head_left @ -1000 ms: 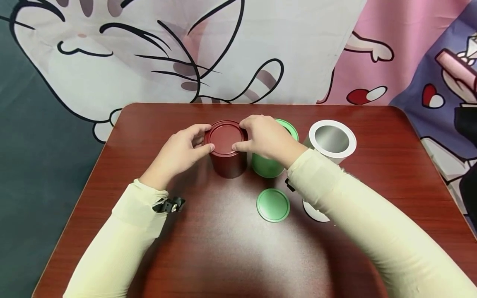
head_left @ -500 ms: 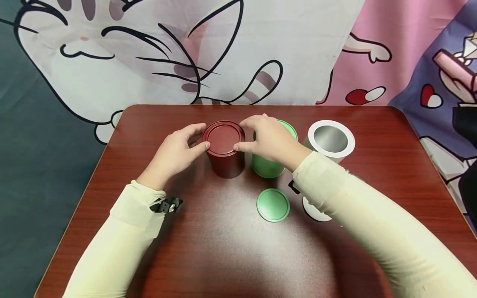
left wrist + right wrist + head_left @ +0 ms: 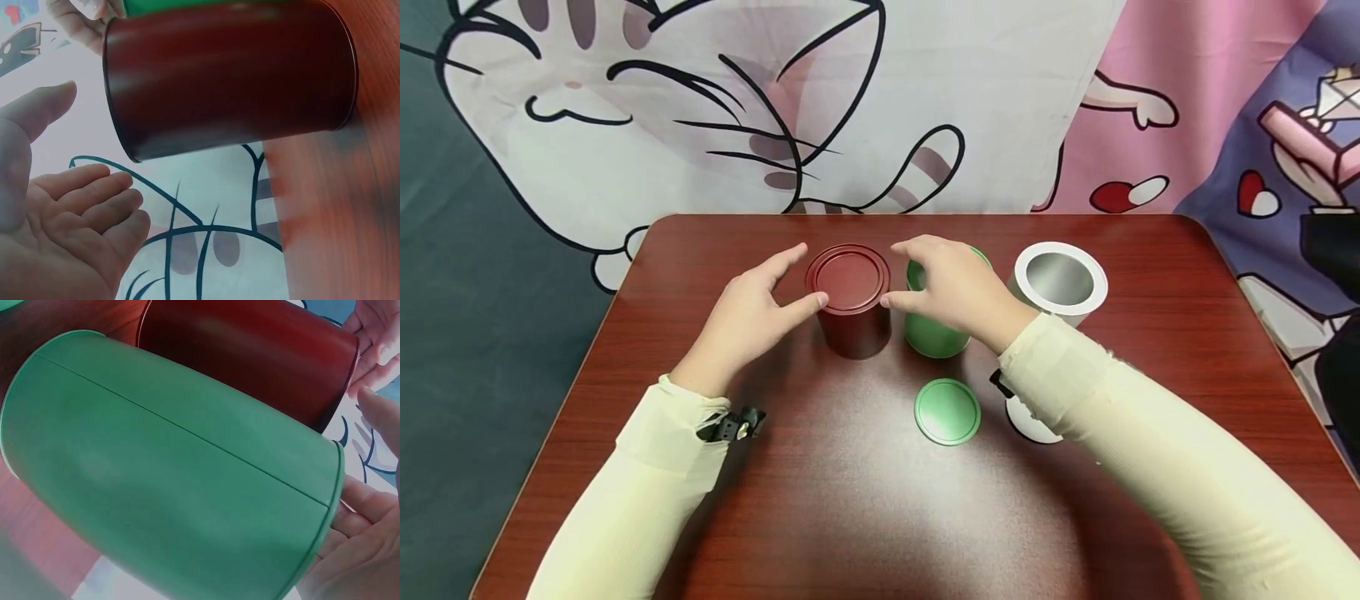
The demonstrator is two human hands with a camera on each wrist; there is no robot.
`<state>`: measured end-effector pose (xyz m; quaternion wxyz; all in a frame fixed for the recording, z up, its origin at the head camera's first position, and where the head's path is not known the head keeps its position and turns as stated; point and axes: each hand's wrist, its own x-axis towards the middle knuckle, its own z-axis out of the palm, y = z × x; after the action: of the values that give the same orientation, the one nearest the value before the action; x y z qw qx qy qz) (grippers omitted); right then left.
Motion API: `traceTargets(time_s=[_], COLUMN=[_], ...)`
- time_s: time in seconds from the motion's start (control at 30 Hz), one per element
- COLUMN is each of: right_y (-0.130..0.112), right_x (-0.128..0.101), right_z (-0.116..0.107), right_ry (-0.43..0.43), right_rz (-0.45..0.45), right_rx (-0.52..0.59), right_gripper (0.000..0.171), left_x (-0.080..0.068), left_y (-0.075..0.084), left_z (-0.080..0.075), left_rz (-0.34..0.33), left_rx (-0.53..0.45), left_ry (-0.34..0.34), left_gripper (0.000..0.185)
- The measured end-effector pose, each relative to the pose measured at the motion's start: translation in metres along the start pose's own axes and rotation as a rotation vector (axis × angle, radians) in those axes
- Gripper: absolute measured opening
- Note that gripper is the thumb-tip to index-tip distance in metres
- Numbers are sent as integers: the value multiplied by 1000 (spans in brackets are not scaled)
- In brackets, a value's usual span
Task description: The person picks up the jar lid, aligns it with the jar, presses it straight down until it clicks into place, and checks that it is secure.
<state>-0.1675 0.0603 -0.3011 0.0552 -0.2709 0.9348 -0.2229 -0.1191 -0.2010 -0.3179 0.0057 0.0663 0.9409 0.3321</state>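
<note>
Now we have the red tin (image 3: 850,302) standing upright on the tabletop (image 3: 850,500), its red lid (image 3: 847,277) seated flat on top, and our hands flank it on either side. Our left hand (image 3: 741,321) is spread and relaxed; in the head view its thumb tip seems to touch the rim on the near left, the other fingers lifted clear above the far edge. The left wrist view shows an open palm (image 3: 69,237) with a gap to the tin's wall (image 3: 231,81). Our right hand (image 3: 955,287) is likewise loose, its thumb reaching toward the tin's right side, and it grips nothing; whether the tip touches we cannot tell. It hovers over the open green tin (image 3: 934,329), which stands just beside the red one, the two walls looking close in the right wrist view (image 3: 175,481).

We judge that the capping of the red tin is done and that the hands are letting go. The green lid (image 3: 947,412) lies flat on the tabletop nearer to us, and a white lid (image 3: 1026,425) sits half hidden under our right sleeve. The white tin (image 3: 1060,283) stands open to the right of the green one. Our next move would call for picking up the green lid by its edge, bringing it level over the green tin's mouth and pressing it evenly, without nudging the red tin beside it.
</note>
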Motion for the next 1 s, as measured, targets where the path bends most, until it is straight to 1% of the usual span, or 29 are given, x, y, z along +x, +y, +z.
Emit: traceTargets(time_s=[0.13,0.33,0.47,0.67,1.0], right_y=[1,2,4,4,5], right_x=[-5,-13,-19,-30,-48], right_z=[-2,-2,-2,-4,-3], right_ry=[23,41,59,67,114], right_rz=[-23,-46,-70,-76,-100], right_rx=[-1,17,19,38,67], right_gripper=[71,69,67,67,63], left_x=[-5,-10,-14,-21,-32], left_y=[6,13,19,25,33], left_z=[1,5,8,14,23], left_rz=[16,40,75,122,162], left_rx=[-9,-24,-37,-51,-59], left_ry=[21,28,35,49,34], left_gripper=[73,74,75,77,80])
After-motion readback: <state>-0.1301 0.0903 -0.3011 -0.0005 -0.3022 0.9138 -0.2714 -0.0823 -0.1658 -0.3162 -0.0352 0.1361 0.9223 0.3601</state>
